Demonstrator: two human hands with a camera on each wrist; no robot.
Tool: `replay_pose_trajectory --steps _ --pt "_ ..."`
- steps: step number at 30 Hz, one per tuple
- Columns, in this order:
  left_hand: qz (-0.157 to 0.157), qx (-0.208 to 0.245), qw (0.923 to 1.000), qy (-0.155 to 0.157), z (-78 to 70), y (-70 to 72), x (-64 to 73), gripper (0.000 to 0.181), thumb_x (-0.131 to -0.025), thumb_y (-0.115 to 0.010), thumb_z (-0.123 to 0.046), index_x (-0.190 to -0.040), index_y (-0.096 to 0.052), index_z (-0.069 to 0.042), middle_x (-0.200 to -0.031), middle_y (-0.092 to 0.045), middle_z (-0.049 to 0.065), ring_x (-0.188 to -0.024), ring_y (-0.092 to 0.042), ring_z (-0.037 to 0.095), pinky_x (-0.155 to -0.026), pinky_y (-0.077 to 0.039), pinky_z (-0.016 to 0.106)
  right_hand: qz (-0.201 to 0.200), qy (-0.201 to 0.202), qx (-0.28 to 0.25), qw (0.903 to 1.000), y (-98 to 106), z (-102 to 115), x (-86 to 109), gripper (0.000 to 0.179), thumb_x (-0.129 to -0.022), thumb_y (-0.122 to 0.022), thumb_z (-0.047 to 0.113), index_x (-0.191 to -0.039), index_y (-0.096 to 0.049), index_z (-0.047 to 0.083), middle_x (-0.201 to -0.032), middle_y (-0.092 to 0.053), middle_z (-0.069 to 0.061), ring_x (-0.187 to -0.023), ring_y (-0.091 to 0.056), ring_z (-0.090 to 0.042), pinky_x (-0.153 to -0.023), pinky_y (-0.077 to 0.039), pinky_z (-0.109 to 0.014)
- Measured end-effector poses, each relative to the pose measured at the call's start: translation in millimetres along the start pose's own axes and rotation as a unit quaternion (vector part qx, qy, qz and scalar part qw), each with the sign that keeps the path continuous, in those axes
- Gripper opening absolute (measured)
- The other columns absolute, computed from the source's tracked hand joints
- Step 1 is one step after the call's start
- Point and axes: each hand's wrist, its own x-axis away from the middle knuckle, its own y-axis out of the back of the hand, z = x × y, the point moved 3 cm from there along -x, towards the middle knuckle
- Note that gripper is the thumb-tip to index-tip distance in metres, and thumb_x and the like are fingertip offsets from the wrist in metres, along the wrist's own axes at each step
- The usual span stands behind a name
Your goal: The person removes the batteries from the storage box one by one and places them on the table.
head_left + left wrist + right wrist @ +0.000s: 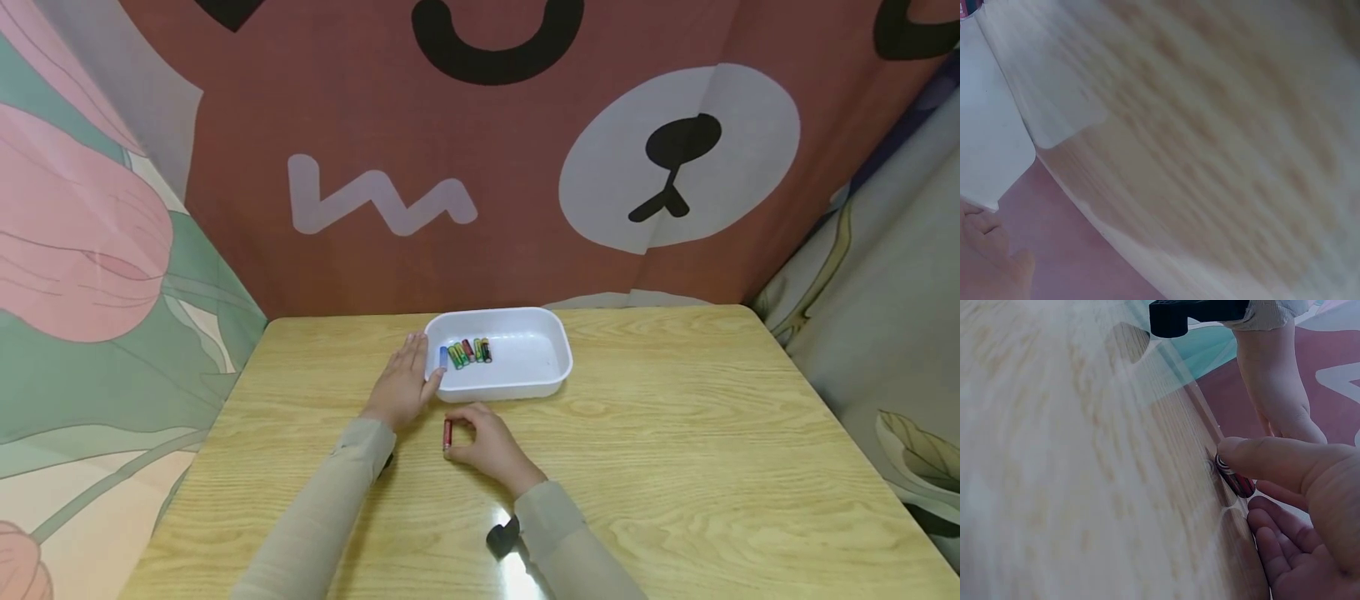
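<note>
— So, where does the small red cylindrical battery (447,434) sit?

— On the pale wooden surface (675,467), just before the white rectangular plastic tray (551,367) near the far edge, pinched by the right hand (487,446).

— And the left hand (402,385)?

— Flat, fingers straight, resting against the tray's left wall. Inside lie 5 coloured batteries (465,352) side by side.

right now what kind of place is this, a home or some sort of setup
Probably a staged recording booth, not a lived-in room: a bare wooden table is walled in by hanging cartoon-print cloths, with only a white tray of batteries.
</note>
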Motion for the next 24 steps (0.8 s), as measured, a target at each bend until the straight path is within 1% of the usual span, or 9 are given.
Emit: replay_pose_trajectory --steps 3,7,11,15,19,24 --pt "-0.002 0.001 1.0000 -0.001 -0.4 1.4 0.7 0.077 -0.109 -0.027 -0.051 -0.160 -0.013 0.004 -0.167 -0.016 0.019 -0.156 -0.009 0.030 -0.125 -0.018 0.050 -0.001 0.000 -0.004 1.0000 0 1 -0.1 0.055 -0.077 -0.088 0.015 -0.126 -0.068 0.003 -0.126 -0.063 -0.008 -0.116 -0.059 -0.026 -0.105 -0.049 -0.045" --pt "0.000 0.006 1.0000 0.000 -1.2 2.4 1.1 0.076 -0.109 -0.029 -0.050 -0.160 -0.013 0.004 -0.168 -0.015 0.019 -0.156 -0.008 0.030 -0.126 -0.016 0.049 -0.010 0.003 -0.009 0.9999 3 3 0.9 0.051 -0.078 -0.086 0.015 -0.124 -0.069 0.002 -0.122 -0.064 -0.009 -0.112 -0.060 -0.025 -0.101 -0.051 -0.043" --pt "0.000 0.007 1.0000 0.001 -1.3 2.8 1.1 0.076 -0.109 -0.029 -0.050 -0.160 -0.012 0.004 -0.168 -0.013 0.017 -0.156 -0.008 0.029 -0.126 -0.015 0.048 -0.021 0.009 -0.015 0.9996 6 5 1.7 0.043 -0.081 -0.082 0.013 -0.121 -0.070 0.003 -0.116 -0.065 -0.008 -0.106 -0.062 -0.024 -0.096 -0.055 -0.039" --pt "-0.005 0.003 1.0000 -0.001 -1.4 2.8 1.1 0.076 -0.109 -0.029 -0.050 -0.160 -0.012 0.004 -0.168 -0.014 0.018 -0.156 -0.008 0.029 -0.125 -0.017 0.050 -0.030 0.016 -0.026 0.9991 11 8 2.9 0.035 -0.085 -0.077 0.008 -0.118 -0.070 0.002 -0.111 -0.066 -0.010 -0.101 -0.064 -0.026 -0.090 -0.057 -0.035" --pt "-0.013 0.002 0.9999 -0.003 -1.6 2.5 1.6 0.076 -0.109 -0.030 -0.049 -0.160 -0.013 0.005 -0.167 -0.016 0.019 -0.155 -0.010 0.031 -0.125 -0.018 0.051 -0.034 0.027 -0.033 0.9985 17 14 4.4 0.031 -0.087 -0.073 0.005 -0.117 -0.069 -0.001 -0.112 -0.067 -0.011 -0.097 -0.066 -0.027 -0.087 -0.059 -0.036" --pt "-0.006 0.001 1.0000 0.002 -1.1 2.1 2.1 0.076 -0.109 -0.029 -0.050 -0.160 -0.011 0.003 -0.168 -0.013 0.016 -0.156 -0.008 0.029 -0.126 -0.014 0.048 -0.042 0.044 -0.043 0.9972 27 24 5.7 0.027 -0.089 -0.070 0.004 -0.115 -0.068 -0.005 -0.110 -0.067 -0.015 -0.096 -0.067 -0.027 -0.087 -0.059 -0.037"
